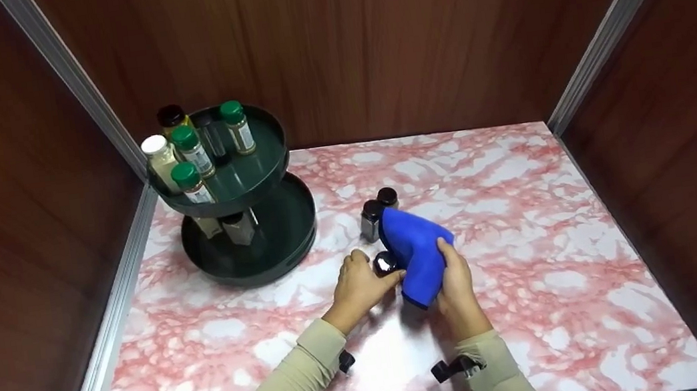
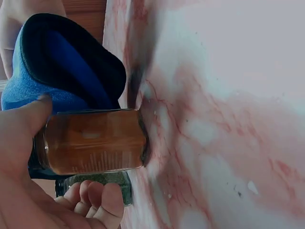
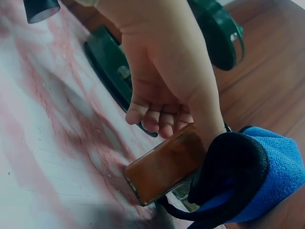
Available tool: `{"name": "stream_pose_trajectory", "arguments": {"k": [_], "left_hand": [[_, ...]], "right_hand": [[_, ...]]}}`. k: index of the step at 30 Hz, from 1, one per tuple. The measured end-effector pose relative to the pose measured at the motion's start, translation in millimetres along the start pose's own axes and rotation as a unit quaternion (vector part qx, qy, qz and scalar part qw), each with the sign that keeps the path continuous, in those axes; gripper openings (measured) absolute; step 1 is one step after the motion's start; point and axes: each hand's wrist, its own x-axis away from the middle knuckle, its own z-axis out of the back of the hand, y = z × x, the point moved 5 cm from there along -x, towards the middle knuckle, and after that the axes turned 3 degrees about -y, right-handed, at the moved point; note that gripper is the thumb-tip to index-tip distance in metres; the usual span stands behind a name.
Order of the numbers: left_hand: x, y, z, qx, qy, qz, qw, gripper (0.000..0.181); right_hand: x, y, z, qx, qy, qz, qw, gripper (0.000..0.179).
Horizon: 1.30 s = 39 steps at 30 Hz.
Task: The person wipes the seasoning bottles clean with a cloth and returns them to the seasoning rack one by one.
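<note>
A blue cloth [image 1: 419, 247] with black edging is in my right hand [image 1: 457, 282], thumb on its near face and the other fingers mostly hidden behind it. My left hand [image 1: 360, 285] is around a black-capped glass jar of orange-brown powder [image 2: 95, 143], which stands on the table against the cloth. The left thumb reaches to the cloth beside the jar's top; the other fingers hang loosely curled along the jar's far side. Just behind stand a second black-capped jar [image 1: 370, 225] and a third dark-capped one [image 1: 387, 196]. Dark green contents show in one jar [image 2: 125, 183] in the left wrist view.
A dark green two-tier round rack [image 1: 253, 184] stands at the back left. Its upper tier bears several bottles with green, white and dark caps, such as a green-capped bottle [image 1: 238, 128]; jars sit below. Wood-look panels [image 1: 382, 43] enclose the marbled red-and-white table [image 1: 528, 232].
</note>
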Motion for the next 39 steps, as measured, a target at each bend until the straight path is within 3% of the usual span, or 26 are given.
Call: {"name": "stream_pose_trajectory", "arguments": {"k": [11,21,24,31,39], "left_hand": [[1.8,7.3,2.2,0.036,0.002,-0.025,0.9990,0.059],[-0.2,16.5,13.5,0.019,-0.061,-0.121,0.9906,0.041],[-1.1,18.4,13.7,0.017,-0.078,-0.137,0.9873,0.043],[-3.1,16.6,10.3,0.018,-0.077,-0.135,0.9877,0.046],[-6.5,19.0,14.7,0.003,-0.076,-0.137,0.9876,0.041]], "right_hand": [[-0.2,-2.4,-0.7,0.006,-0.011,0.010,0.9999,0.049],[0.2,-6.7,-9.1,-0.036,-0.049,0.017,0.9980,0.039],[0.4,-7.0,-11.9,-0.024,-0.051,0.022,0.9981,0.041],[-0.1,3.0,-12.4,0.042,-0.057,0.022,0.9973,0.053],[-6.8,36.1,1.8,0.085,-0.018,-0.041,0.9954,0.053]]}}
